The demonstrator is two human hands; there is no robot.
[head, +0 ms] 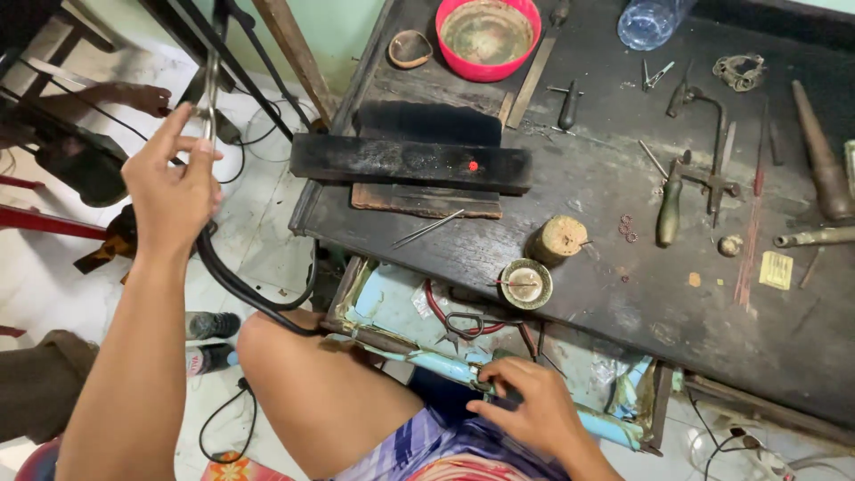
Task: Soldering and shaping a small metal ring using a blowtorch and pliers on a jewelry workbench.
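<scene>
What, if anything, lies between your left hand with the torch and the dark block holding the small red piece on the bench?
Nothing visible blocks it. The left hand holds the metal torch with its black hose out over the floor, left of the bench. Between it and the dark block there is only open air.

Bowl [487,37] behind block [410,165] – drawer [499,356] below bench [623,294].

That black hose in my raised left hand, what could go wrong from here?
1. The hose loops over your knee; pulling it could snag there or on the open drawer.
2. The metal nozzle in your left hand is raised off the bench, towards another person's hand.
3. Your right hand grips the drawer's front edge near loose wires and pliers, so it might get pricked or pinched.
</scene>
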